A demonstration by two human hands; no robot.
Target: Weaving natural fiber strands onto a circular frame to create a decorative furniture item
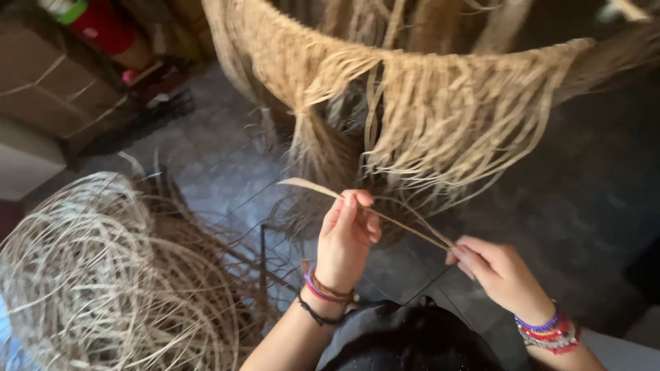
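Note:
My left hand pinches a thin pale straw strand near its upper end, fingers closed around it. The strand runs down to the right into my right hand, which grips its lower end between thumb and fingers. Both wrists wear coloured bead bracelets. Just above the hands hangs a partly woven straw piece with a long fringe of loose strands falling toward my hands.
A big tangled heap of pale straw fibres lies at the lower left on the tiled floor. Cardboard boxes and a red container stand at the upper left. Dark cloth covers my lap.

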